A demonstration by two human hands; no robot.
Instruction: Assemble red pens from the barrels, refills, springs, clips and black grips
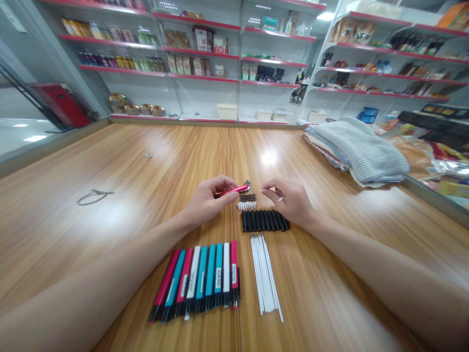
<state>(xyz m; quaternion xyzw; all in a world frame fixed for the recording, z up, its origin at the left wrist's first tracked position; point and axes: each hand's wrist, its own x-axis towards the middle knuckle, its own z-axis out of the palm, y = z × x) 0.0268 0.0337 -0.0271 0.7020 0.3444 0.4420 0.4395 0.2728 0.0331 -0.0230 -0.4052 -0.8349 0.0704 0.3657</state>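
My left hand is closed around a red pen barrel, held level above the wooden table. My right hand pinches a small white part just to the right of the barrel's tip. Under the hands lie a row of small white tips, a few small dark springs and a row of black pen caps. Nearer to me lie a row of red, teal and white pen barrels and a bundle of white refills.
A stack of folded cloths sits at the right of the table, with packaged goods beyond it. A loop of black cord and a small metal bit lie at the left. Shop shelves stand behind the table.
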